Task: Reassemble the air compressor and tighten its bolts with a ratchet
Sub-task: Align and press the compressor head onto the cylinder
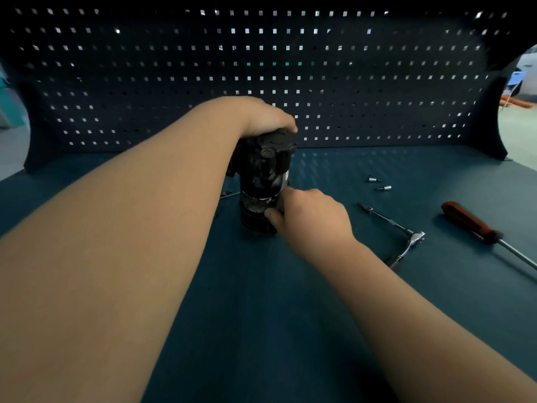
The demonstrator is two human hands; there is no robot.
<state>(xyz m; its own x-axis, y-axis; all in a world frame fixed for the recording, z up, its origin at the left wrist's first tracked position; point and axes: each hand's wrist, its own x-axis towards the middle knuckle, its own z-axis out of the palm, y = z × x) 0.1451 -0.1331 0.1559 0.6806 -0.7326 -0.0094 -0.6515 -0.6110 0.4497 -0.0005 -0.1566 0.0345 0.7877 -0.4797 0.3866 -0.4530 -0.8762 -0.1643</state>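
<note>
1. Black and cylindrical, the metal-and-plastic air compressor (263, 181) stands upright at the centre of the head view. It sits on the dark blue workbench (261, 301), in front of the blue perforated back panel (377, 82).
2. The left hand (261, 116), just above centre, is curled over the compressor's top cap and grips it from above.
3. The right hand (308, 216), just right of and below centre, is closed on the lower section of the body. Its thumb presses the front. What the fingers do behind is hidden.
4. Right of centre, the chrome ratchet with its long extension bar (406, 237) lies untouched. Two small silver driver bits (377, 184) lie above it, and a red-handled screwdriver (470, 221) lies near the right edge. A thin metal rod (229, 194), possibly a long bolt, lies just left of the compressor's base.
5. The step looks like seating the lower section against the upper body by hand, before any bolts go in.
6. To do it well, hold the top steady and keep the unit square on the bench. Turn the lower part until the bolt holes line up and the seam closes evenly all round.
7. Start the bolts by finger, then use the ratchet, tightening them alternately so the joint does not cock.
</note>
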